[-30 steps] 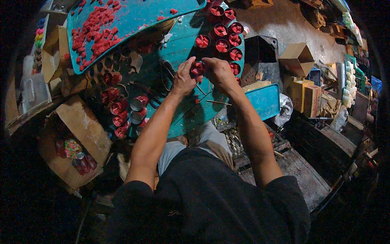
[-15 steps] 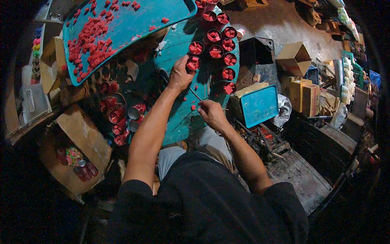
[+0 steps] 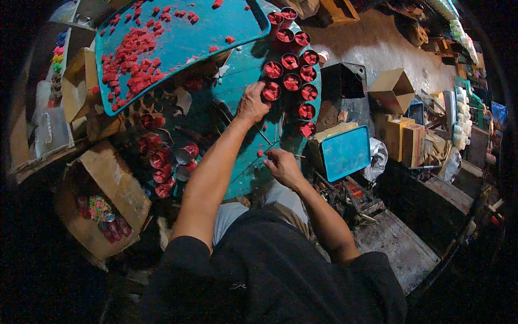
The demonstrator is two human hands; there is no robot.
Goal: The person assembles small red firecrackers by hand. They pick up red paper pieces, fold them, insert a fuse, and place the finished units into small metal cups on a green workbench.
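Note:
My left hand [image 3: 253, 103] is at the left side of a round metal cup [image 3: 271, 92] filled with red chunks, its fingers closed against the cup's wall. Further cups of the same kind stand in rows beyond it, such as one cup [image 3: 292, 82] to the right. Lower on the turquoise tabletop [image 3: 243, 181], my right hand [image 3: 284, 166] is closed in a pinch on a thin stick [image 3: 300, 156], whose pale end pokes out at the right. A small red chunk [image 3: 260, 153] lies just left of those fingers.
A large turquoise tray [image 3: 189, 38] with loose red chunks is at the upper left. Red-stained cups [image 3: 162, 159] are heaped below it, beside an open cardboard box [image 3: 116, 189]. To the right are a smaller blue tray [image 3: 345, 154], a black bin [image 3: 345, 83] and cardboard boxes [image 3: 396, 89].
The whole view has shifted, so the table and cups appear slightly lower and to the right. Both hands keep nearly the same places beside the cup and the small chunk.

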